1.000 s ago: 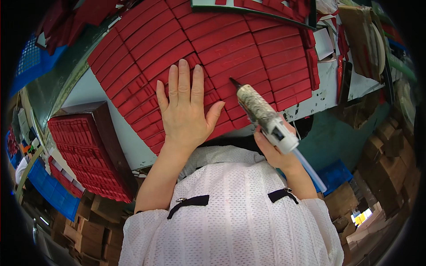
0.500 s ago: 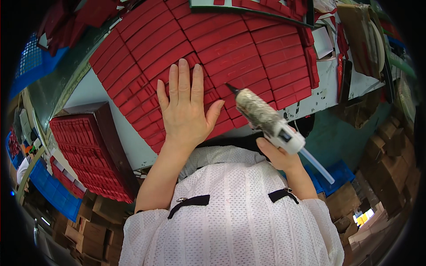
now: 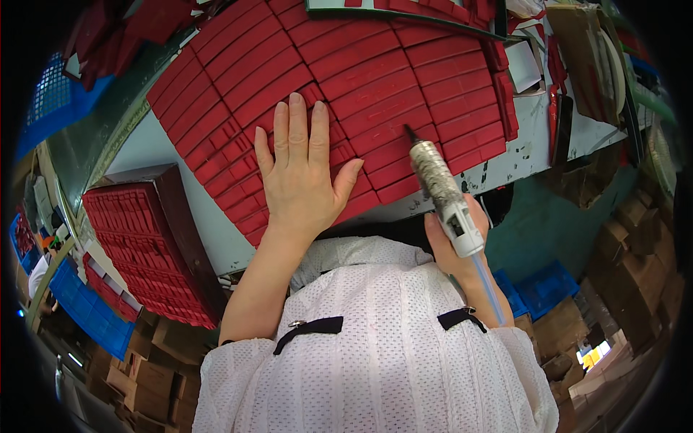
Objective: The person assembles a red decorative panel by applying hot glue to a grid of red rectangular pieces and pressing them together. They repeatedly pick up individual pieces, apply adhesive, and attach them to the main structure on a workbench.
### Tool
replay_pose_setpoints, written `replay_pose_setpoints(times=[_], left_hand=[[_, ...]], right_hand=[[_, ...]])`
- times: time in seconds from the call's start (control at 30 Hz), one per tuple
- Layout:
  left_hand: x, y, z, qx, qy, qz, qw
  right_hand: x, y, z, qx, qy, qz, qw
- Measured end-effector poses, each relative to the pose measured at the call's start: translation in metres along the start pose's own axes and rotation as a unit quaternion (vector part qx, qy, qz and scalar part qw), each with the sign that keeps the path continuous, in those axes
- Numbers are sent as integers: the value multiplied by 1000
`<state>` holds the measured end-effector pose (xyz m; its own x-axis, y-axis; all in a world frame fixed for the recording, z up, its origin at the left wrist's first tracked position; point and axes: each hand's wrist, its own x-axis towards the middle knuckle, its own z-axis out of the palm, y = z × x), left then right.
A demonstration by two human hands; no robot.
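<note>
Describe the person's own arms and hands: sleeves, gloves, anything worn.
The left hand and right hand are gloveless, with no ring visible on the left. The forearms are bare below white, hole-patterned sleeves. A thin dark edge or band shows at the left sleeve's opening.

Your head view looks steeply down from above your white shirt (image 3: 375, 346), facing across the table (image 3: 209, 231) to its far side, near enough to frame your left hand (image 3: 299, 187) and right hand (image 3: 446, 252) together.
</note>
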<state>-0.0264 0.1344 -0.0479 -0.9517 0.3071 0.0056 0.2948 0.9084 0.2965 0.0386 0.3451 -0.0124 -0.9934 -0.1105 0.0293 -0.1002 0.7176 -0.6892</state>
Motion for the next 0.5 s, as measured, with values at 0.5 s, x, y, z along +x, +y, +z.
replay_pose_setpoints(times=[0.5], left_hand=[[1, -2, 3, 4, 27, 7, 1000]], right_hand=[[-35, 11, -9, 498, -69, 288, 815]])
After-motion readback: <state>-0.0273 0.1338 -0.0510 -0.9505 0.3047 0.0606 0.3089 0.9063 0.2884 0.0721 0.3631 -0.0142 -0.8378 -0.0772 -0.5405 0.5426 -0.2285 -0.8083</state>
